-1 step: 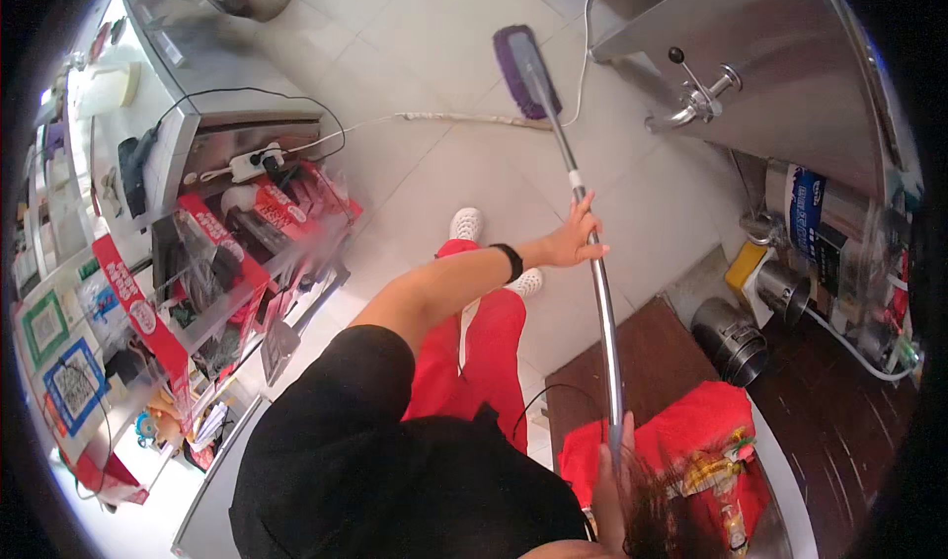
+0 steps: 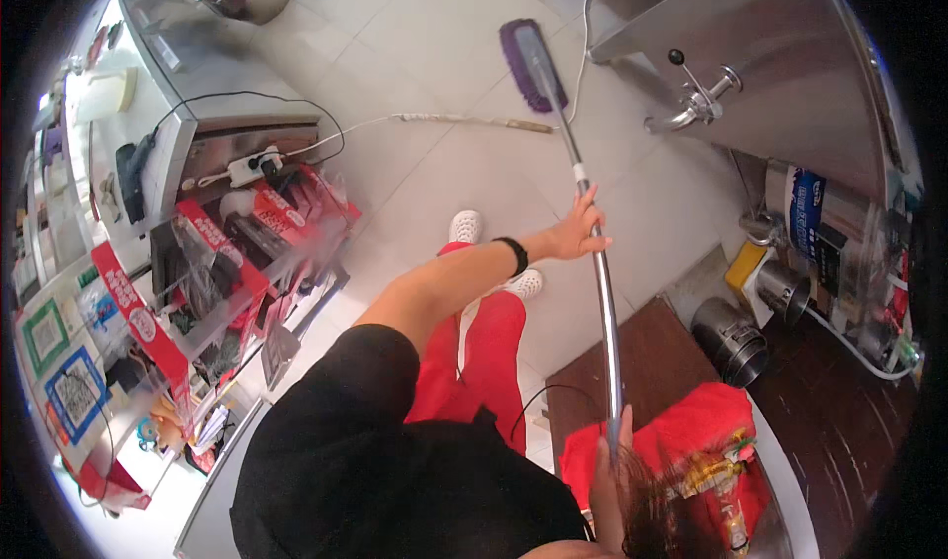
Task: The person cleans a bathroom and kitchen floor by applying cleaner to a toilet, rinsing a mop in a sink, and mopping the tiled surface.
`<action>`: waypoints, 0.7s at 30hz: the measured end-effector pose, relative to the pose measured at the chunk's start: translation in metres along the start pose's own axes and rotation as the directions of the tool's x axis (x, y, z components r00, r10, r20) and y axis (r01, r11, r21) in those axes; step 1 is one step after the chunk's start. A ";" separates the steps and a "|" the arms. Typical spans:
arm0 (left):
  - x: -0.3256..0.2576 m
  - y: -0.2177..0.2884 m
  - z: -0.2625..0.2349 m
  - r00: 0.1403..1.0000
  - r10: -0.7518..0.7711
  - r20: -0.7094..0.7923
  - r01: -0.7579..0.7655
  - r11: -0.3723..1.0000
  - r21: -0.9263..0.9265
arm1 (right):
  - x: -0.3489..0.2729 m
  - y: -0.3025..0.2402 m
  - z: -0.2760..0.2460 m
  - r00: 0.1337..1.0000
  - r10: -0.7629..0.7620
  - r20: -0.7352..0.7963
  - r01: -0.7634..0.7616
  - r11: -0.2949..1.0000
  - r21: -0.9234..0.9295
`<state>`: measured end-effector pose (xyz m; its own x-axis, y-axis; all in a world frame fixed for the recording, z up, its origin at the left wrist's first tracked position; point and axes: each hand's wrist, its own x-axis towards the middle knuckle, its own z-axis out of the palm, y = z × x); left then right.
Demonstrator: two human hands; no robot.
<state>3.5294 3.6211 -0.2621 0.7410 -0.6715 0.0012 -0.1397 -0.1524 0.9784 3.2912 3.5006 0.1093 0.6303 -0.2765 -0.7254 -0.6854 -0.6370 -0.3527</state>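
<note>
A long-handled mop with a shiny metal pole slants away from me. Its purple, fluffy head with a grey backing is over the tiled floor at the far end. My left hand, wearing a black wristband, is closed around the pole partway along, some fingers lifted off it. Close to my body, my right hand grips the pole's grey near end. Hair partly hides that hand.
A white cable crosses the floor near the mop head. Steel equipment with a tap stands at right, a dark metal pot below it. Red display boxes and a power strip are at left. Red cloth lies beside my right hand.
The mop head has shifted slightly to the right. Both hands keep their hold on the pole.
</note>
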 end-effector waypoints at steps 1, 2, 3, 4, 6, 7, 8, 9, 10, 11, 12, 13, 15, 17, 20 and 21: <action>0.019 -0.013 -0.009 0.999 0.044 0.019 -0.045 0.997 0.060 | 0.017 -0.009 0.012 0.998 -0.036 -0.049 0.035 0.999 -0.025; 0.039 -0.027 -0.019 0.996 0.085 0.033 -0.088 0.987 0.133 | 0.038 -0.014 0.022 0.995 -0.070 -0.072 0.067 0.997 -0.043; 0.061 -0.039 -0.025 0.988 0.137 0.066 -0.146 0.974 0.175 | 0.056 -0.030 0.037 0.991 -0.060 -0.117 0.052 0.996 -0.065; 0.078 -0.059 -0.035 0.978 0.202 0.044 -0.207 0.950 0.232 | 0.073 -0.039 0.041 0.991 -0.049 -0.124 0.038 0.995 -0.093; 0.097 -0.096 -0.052 0.945 0.326 -0.002 -0.304 0.881 0.362 | 0.105 -0.069 0.049 0.995 0.074 -0.060 -0.080 0.992 -0.102; 0.097 -0.088 -0.057 0.975 0.224 -0.005 -0.212 0.930 0.301 | 0.106 -0.074 0.054 0.989 0.149 -0.007 -0.150 0.988 -0.029; 0.092 -0.080 -0.064 0.993 0.116 -0.004 -0.112 0.963 0.244 | 0.107 -0.079 0.060 0.974 0.219 0.047 -0.221 0.975 0.030; 0.083 -0.069 -0.064 0.998 0.067 -0.013 -0.063 0.980 0.186 | 0.098 -0.079 0.065 0.971 0.224 0.082 -0.233 0.965 0.123; 0.072 -0.059 -0.068 0.999 0.012 -0.036 -0.007 0.991 0.130 | 0.087 -0.080 0.067 0.970 0.214 0.118 -0.235 0.950 0.207; 0.053 -0.063 -0.061 0.996 0.014 -0.091 -0.007 0.997 0.079 | 0.070 -0.086 0.062 0.945 0.262 0.197 -0.302 0.930 0.210; 0.032 -0.048 -0.055 0.999 0.013 -0.038 -0.010 0.998 0.062 | 0.047 -0.095 0.051 0.891 0.315 0.327 -0.433 0.809 0.398; 0.010 -0.031 -0.051 1.000 0.008 0.007 -0.008 0.999 0.045 | 0.022 -0.083 0.047 0.907 0.249 0.340 -0.386 0.814 0.434; -0.035 0.007 -0.043 0.998 -0.034 0.058 0.031 0.998 0.064 | -0.024 -0.052 0.043 0.936 0.142 0.322 -0.287 0.837 0.465; -0.064 0.034 -0.028 0.990 -0.129 0.058 0.128 0.992 0.020 | -0.062 -0.021 0.049 0.942 0.143 0.302 -0.279 0.835 0.474; -0.045 0.035 -0.024 0.972 -0.223 0.069 0.227 0.972 -0.058 | -0.041 -0.038 0.037 0.922 0.105 0.373 -0.365 0.558 0.745; -0.036 0.021 -0.022 0.978 -0.188 0.091 0.195 0.979 -0.068 | -0.027 -0.040 0.035 0.885 0.065 0.462 -0.464 0.221 0.858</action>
<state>3.5145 3.6582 -0.2370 0.6909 -0.6942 -0.2017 0.0521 -0.2305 0.9717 3.2892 3.5589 0.1225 0.3443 0.0460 -0.9377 -0.7569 0.6046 -0.2482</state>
